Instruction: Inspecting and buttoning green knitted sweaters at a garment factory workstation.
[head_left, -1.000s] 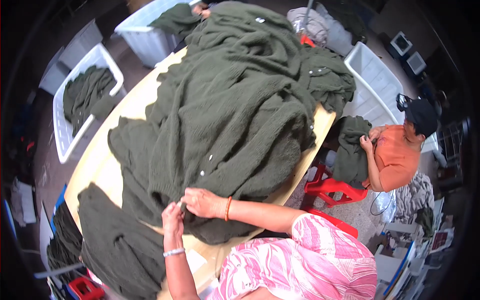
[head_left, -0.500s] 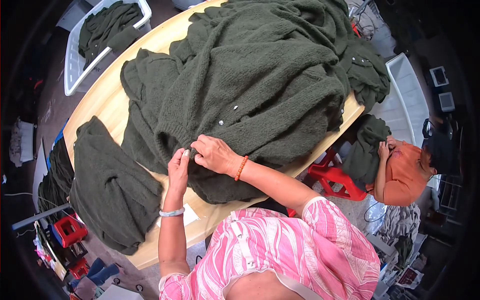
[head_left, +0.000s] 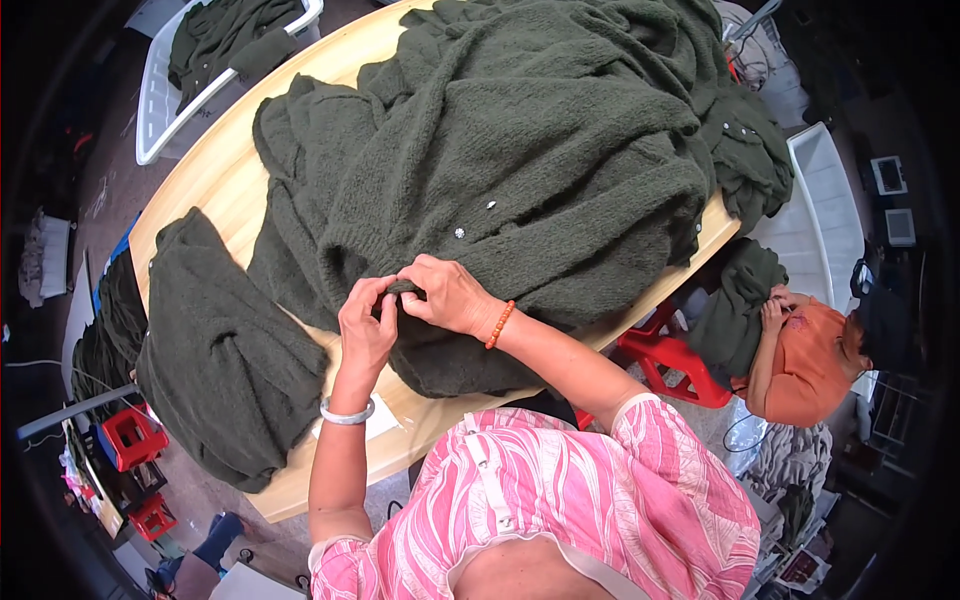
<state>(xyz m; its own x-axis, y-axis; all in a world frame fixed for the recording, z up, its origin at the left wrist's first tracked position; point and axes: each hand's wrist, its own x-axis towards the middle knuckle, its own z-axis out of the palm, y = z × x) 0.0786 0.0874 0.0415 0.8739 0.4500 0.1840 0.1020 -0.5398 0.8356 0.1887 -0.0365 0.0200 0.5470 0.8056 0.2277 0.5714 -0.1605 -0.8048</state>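
Note:
A large heap of dark green knit garments point(head_left: 540, 140) covers most of the table. At its near edge, my left hand point(head_left: 367, 318) and my right hand point(head_left: 448, 292) are close together. Both pinch a small fold of a green knit garment point(head_left: 405, 287) between thumb and fingers. Two small shiny buttons point(head_left: 460, 233) show on the knit just beyond my right hand. Part of the pinched fold is hidden behind my fingers.
Another green garment point(head_left: 225, 360) lies at the table's left end, hanging over the edge. White tubs point(head_left: 150, 125) stand beyond the table, one holding green knits. On the right, a co-worker in an orange top point(head_left: 800, 365) handles green knit near a red stool point(head_left: 675, 370).
My left hand has shifted up and turned, its fingers now meeting the right hand's at the fold. A bit of garment edge stands up between them. The whole view has shifted slightly.

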